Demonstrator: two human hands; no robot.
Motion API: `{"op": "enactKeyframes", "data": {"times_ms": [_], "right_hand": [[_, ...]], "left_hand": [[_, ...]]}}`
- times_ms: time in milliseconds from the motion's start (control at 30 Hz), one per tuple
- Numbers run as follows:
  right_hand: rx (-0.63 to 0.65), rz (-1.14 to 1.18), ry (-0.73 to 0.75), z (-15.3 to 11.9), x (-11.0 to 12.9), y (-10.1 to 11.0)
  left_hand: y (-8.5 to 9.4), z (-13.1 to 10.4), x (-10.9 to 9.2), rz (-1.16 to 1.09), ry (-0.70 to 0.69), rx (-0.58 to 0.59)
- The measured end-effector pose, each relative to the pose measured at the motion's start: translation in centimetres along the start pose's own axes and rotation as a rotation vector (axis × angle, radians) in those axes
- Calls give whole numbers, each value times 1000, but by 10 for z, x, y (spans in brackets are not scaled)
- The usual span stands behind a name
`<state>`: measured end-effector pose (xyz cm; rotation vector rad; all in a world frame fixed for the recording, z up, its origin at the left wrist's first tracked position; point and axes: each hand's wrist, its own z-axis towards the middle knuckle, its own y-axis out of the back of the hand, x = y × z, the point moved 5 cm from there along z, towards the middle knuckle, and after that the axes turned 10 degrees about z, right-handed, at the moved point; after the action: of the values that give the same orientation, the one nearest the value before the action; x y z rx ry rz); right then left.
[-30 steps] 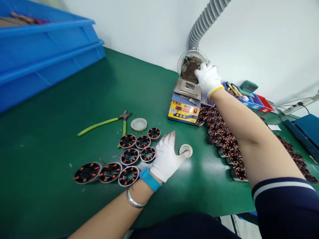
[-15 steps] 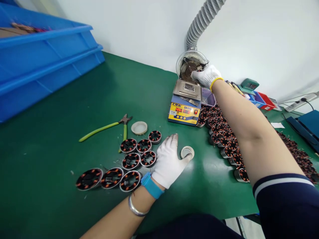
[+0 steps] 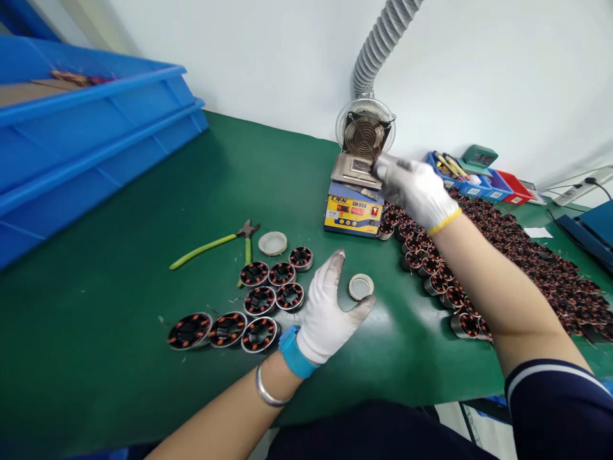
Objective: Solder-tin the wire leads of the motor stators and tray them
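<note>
My left hand (image 3: 330, 310), in a white glove, is spread open on the green table around the near side of a small round dish (image 3: 361, 287), not gripping it. My right hand (image 3: 414, 188), gloved too, has its fingers pinched at the right side of the solder pot's metal top (image 3: 355, 170); motion blur hides what they hold. The blue and yellow unit (image 3: 353, 211) under that top shows red digits. Left of my left hand sit several round coil-wound rings (image 3: 259, 335). Behind them are a second dish (image 3: 272, 243) and green-handled cutters (image 3: 205, 251).
Many more wound rings (image 3: 517, 249) cover the right of the table. Stacked blue bins (image 3: 96, 140) stand at the left. A fan (image 3: 364, 136) with a grey duct (image 3: 383, 45) is behind the pot. Small blue and red trays (image 3: 514, 187) line the wall.
My right hand has come back from beside the fan toward me, now beside the pot's top. My left hand has opened wider near the dish. The camera view has shifted slightly.
</note>
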<state>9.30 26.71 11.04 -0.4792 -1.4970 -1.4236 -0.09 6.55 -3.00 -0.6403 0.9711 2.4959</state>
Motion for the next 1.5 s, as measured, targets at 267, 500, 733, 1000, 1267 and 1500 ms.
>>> {"op": "enactKeyframes", "data": {"times_ms": [267, 500, 733, 1000, 1267, 1500], "right_hand": [[192, 82, -56, -192, -56, -63], [478, -432, 271, -147, -47, -49], [192, -1000, 97, -49, -95, -30], [187, -769, 200, -71, -78, -20], [275, 2, 348, -187, -48, -7], [-47, -223, 578, -212, -38, -10]], "left_hand": [[39, -6, -42, 234, 16, 153], [66, -36, -21, 430, -83, 229], [98, -43, 9, 717, -47, 270], [78, -46, -25, -359, 563, 260], [-18, -38, -52, -1445, 1176, 619], [-15, -41, -53, -1366, 1109, 316]]}}
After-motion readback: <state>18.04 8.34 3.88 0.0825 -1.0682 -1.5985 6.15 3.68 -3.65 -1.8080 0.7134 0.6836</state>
